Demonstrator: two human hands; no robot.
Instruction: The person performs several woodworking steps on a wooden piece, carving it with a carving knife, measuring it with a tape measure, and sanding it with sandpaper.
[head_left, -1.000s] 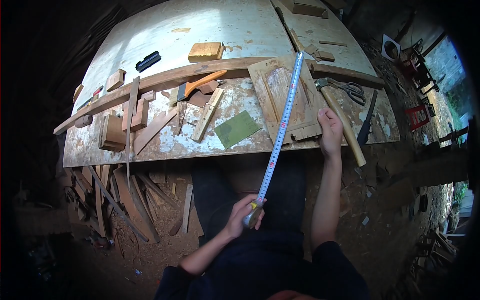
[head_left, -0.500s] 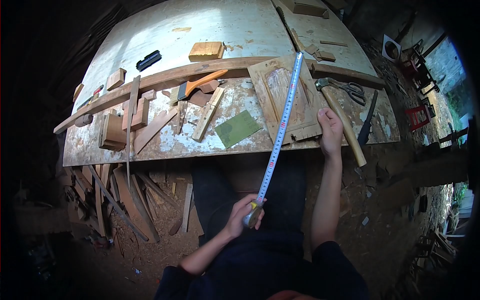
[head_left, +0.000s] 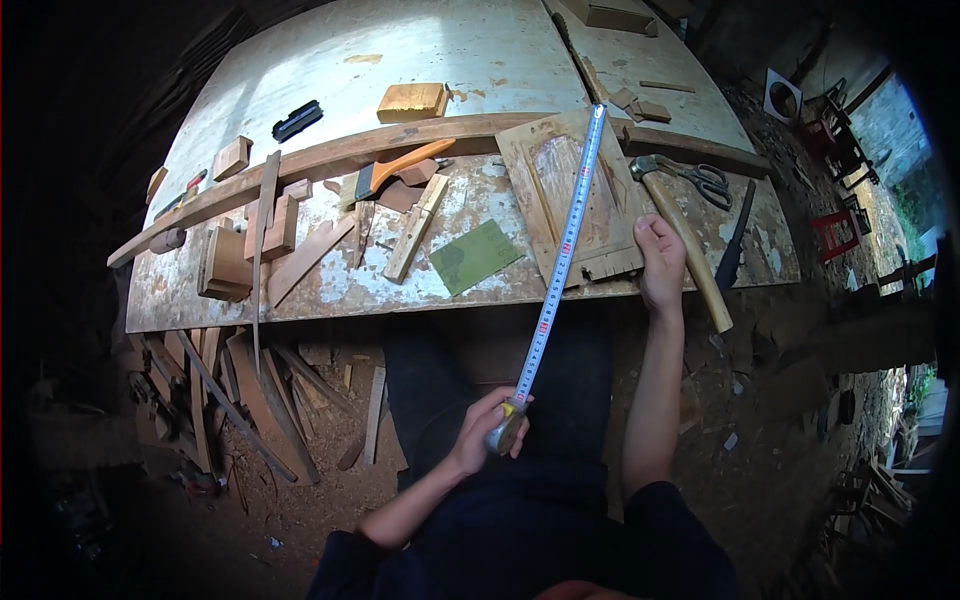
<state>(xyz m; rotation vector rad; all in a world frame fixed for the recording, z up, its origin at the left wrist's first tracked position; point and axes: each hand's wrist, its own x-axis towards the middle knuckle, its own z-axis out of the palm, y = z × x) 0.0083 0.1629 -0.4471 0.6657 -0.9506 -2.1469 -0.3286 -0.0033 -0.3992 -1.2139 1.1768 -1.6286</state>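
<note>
Down near my lap, my left hand (head_left: 484,432) is closed around the case of a tape measure (head_left: 562,255). Its blade stretches up and away, passing over a carved wooden panel (head_left: 612,205) to the panel's far edge. My right hand (head_left: 660,258) grips the panel's near right corner, thumb on top and fingers mostly hidden behind. The panel rests on the bench, its far side against a long wooden bar. A hammer (head_left: 690,235) with a pale wooden handle lies just right of my right hand.
On the worn workbench (head_left: 330,290) lie green sandpaper (head_left: 476,257), an orange-handled brush (head_left: 400,168), scissors (head_left: 708,184), a dark-handled saw (head_left: 737,240) and several wood blocks. The long wooden bar (head_left: 340,155) crosses the bench. Offcuts (head_left: 260,400) lean beneath its left side.
</note>
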